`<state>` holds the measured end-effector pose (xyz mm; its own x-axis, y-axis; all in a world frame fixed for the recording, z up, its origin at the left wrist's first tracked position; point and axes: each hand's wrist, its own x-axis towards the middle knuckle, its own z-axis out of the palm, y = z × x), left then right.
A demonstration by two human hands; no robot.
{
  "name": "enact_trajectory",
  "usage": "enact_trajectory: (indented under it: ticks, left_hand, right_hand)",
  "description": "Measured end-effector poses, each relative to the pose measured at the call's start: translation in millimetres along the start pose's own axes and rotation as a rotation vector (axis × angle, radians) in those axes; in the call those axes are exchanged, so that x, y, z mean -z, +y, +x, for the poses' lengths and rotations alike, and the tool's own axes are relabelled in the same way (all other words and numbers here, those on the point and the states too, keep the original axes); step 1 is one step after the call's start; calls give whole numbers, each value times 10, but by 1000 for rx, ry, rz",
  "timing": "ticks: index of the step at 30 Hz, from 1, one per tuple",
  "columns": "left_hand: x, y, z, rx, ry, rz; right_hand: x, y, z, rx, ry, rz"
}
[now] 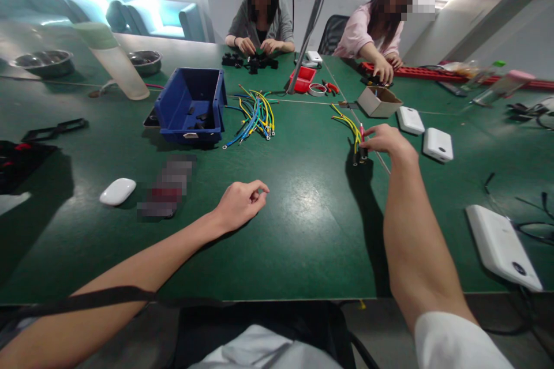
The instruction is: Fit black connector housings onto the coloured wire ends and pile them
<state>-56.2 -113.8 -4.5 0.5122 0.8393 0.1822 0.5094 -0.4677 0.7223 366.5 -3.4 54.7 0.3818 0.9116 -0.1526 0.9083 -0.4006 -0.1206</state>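
Observation:
My left hand (242, 203) rests on the green table, its fingers curled in with thumb and index close together; nothing shows in it. Further off on the right, my right hand (389, 143) pinches at the near ends of a small bunch of yellow-green cables (352, 130). Black sleeves and ring terminals show at those ends. A short red part stands by the fingertips, and what exactly lies between them is partly hidden. A larger pile of blue, yellow and green cables (257, 112) lies at the middle, beside a blue bin (193, 98) holding a few small black pieces.
A phone (168, 187) and a white earphone case (118, 191) lie on the left. An open cardboard box (378, 102), white power banks (438, 145) and glasses (534, 230) are on the right. A grey pole (311, 17) rises mid-table. Two people work across the table.

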Motion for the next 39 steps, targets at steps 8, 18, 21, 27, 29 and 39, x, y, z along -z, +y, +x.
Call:
enact_trajectory:
  ticks: [8, 18, 21, 27, 29, 39]
  left_hand:
    - [2, 8, -2, -7, 0, -1]
    - [4, 10, 1, -12, -6, 32]
    - [-3, 3, -5, -15, -5, 42]
    - [-9, -8, -8, -2, -21, 45]
    - [-6, -8, -6, 4, -28, 51]
    - [6, 13, -3, -2, -44, 58]
  right_hand:
    - [-66, -2, -27, 19, 49, 15]
    - [-161, 42, 58, -65, 30, 121]
    - [-156, 54, 66, -85, 18, 128]
    - [-88, 27, 3, -138, -29, 118]
    - [-73, 18, -6, -143, -33, 118]
    - [-117, 6, 47, -60, -28, 79]
